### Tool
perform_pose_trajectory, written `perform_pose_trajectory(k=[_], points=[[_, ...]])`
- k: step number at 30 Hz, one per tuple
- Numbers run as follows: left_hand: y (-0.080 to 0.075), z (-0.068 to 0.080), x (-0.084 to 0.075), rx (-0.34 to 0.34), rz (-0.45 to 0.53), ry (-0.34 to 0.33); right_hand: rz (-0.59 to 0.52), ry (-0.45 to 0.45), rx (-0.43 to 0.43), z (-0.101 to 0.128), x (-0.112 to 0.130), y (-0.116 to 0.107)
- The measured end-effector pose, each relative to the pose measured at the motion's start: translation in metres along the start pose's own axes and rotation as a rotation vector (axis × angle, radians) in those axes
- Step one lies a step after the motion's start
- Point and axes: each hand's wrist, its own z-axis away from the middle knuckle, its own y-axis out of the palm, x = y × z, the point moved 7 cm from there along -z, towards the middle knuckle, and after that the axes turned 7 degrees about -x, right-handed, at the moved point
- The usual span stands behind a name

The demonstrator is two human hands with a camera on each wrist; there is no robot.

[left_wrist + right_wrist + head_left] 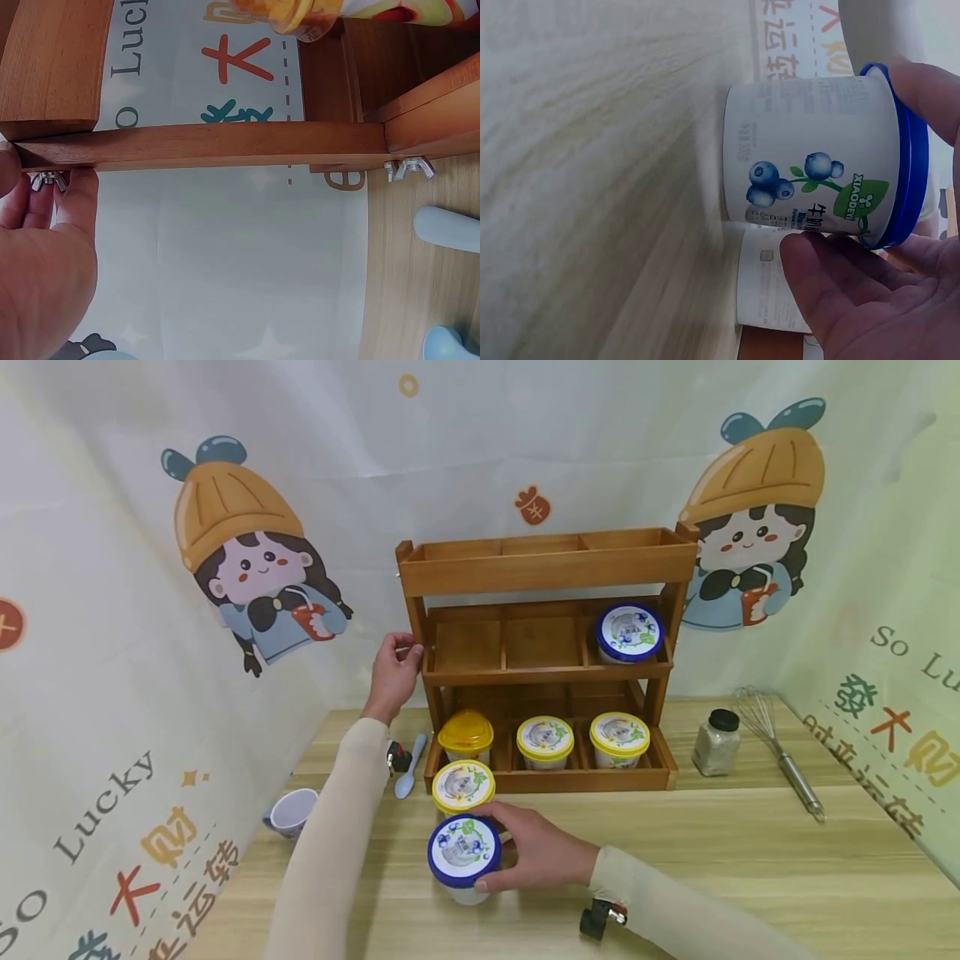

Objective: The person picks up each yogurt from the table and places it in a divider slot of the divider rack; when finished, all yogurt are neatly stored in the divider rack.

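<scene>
The left hand (pixel 41 255) is occupying the lower left corner of the view, its fingers (pixel 79 199) lying against the underside of a wooden rack post (pixel 202 144) and surrounding a metal wing nut (pixel 49 180) at the post's left end. A second wing nut (pixel 409 169) is sitting near the post's right end, close to the wooden tabletop (pixel 397 262). A pale blue spoon (pixel 446 229) is lying on that tabletop at the right edge. An orange-lidded cup (pixel 289 16) is showing at the top edge. A printed backdrop cloth (pixel 225 247) is filling the space behind the post.
</scene>
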Motion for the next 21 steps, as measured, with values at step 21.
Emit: perform_pose_trajectory(k=[21], points=[[-0.001, 0.001, -0.001, -0.004, -0.023, 0.017, 0.016, -0.025, -0.122, 0.006, 0.020, -0.041]])
